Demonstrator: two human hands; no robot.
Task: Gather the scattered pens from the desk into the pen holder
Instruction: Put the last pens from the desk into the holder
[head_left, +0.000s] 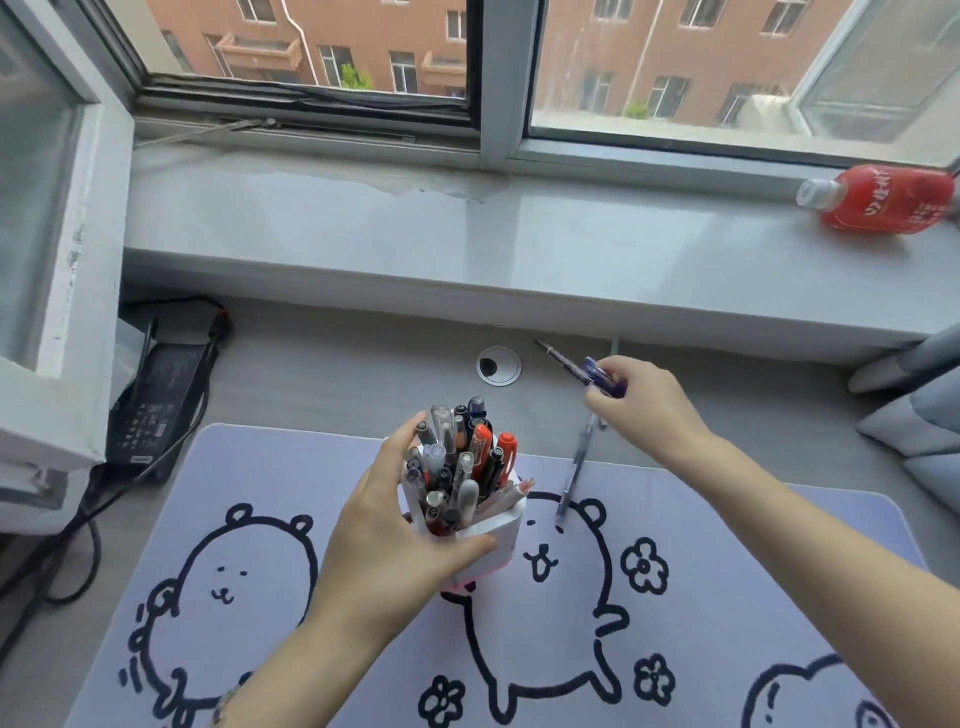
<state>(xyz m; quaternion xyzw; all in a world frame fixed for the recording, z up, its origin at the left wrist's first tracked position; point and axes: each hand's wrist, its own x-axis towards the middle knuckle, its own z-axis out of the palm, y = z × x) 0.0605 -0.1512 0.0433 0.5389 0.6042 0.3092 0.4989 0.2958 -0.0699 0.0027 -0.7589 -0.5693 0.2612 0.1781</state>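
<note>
A white pen holder (497, 535) packed with several black, red and clear pens stands on the lilac desk mat (249, 483). My left hand (400, 525) wraps around its left and front sides. Further back and to the right, my right hand (644, 405) is shut on a purple pen (576, 366), whose tip points up-left over the grey desk. Just below that hand a clear blue pen (574, 470) hangs or lies slanted, its lower end over the mat; I cannot tell whether the fingers hold it too.
A round cable grommet (498, 365) sits in the desk behind the holder. A black power adapter (156, 405) with cables lies at the left. A red bottle (883, 200) lies on the window sill (467, 244). Grey cushions (919, 415) are at the right edge.
</note>
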